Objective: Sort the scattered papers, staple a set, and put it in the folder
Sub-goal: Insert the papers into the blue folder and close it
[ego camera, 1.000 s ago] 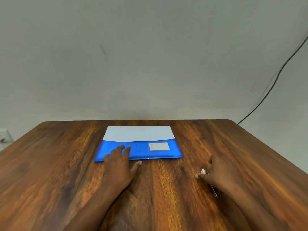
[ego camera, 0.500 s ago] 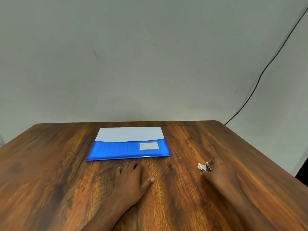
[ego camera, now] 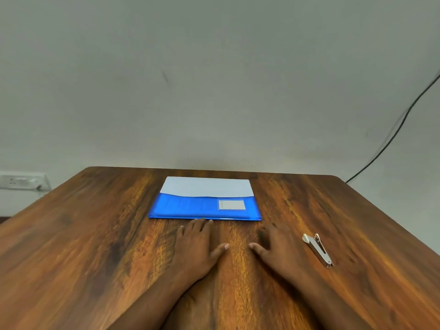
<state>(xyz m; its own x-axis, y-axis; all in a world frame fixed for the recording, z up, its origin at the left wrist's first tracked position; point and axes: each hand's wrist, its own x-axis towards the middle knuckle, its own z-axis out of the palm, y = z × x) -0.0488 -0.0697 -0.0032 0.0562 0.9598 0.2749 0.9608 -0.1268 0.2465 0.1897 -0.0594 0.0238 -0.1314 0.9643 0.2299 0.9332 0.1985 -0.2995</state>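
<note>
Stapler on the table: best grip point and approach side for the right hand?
Probably pinch the stapler across its long sides at mid-body, coming from above. It lies flat on the table, slim, angled with its open-looking head end away from the person. The right hand lies just beside it, not touching.

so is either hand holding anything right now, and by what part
Nothing is held. The left hand and right hand lie flat and open on the table; the stapler lies apart, beside the right hand.

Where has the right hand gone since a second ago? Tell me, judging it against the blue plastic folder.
Yes. The right hand has let go of the small metal stapler and moved left, now flat on the wooden table just below the blue plastic folder's right end.
</note>
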